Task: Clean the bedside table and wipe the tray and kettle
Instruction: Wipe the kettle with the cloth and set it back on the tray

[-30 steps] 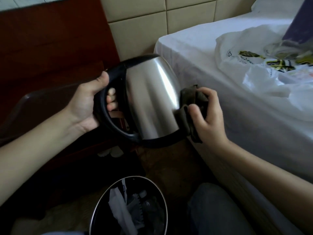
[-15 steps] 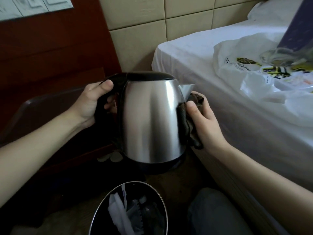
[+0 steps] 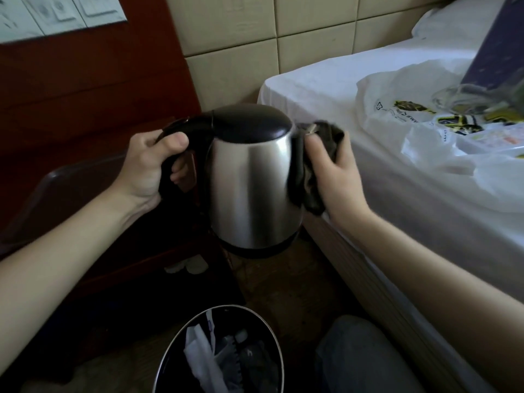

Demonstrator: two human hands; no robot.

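Observation:
A steel kettle (image 3: 252, 188) with a black lid and black handle hangs upright in the air between the bedside table and the bed. My left hand (image 3: 147, 165) grips its handle on the left. My right hand (image 3: 334, 171) presses a dark crumpled cloth (image 3: 314, 165) against the kettle's right side, over the spout. A dark brown tray (image 3: 59, 180) lies on the reddish wooden bedside table (image 3: 147, 251) behind my left forearm; most of it is in shadow.
A bed with a white sheet (image 3: 326, 89) fills the right side, carrying a white plastic bag (image 3: 397, 131) and a purple box (image 3: 493, 49). A round bin (image 3: 218, 353) holding rubbish stands on the floor below the kettle. My knee (image 3: 363, 355) is at lower right.
The kettle went from tilted on its side to upright, so its black lid now shows. My right hand with the cloth slid up its right side to the spout.

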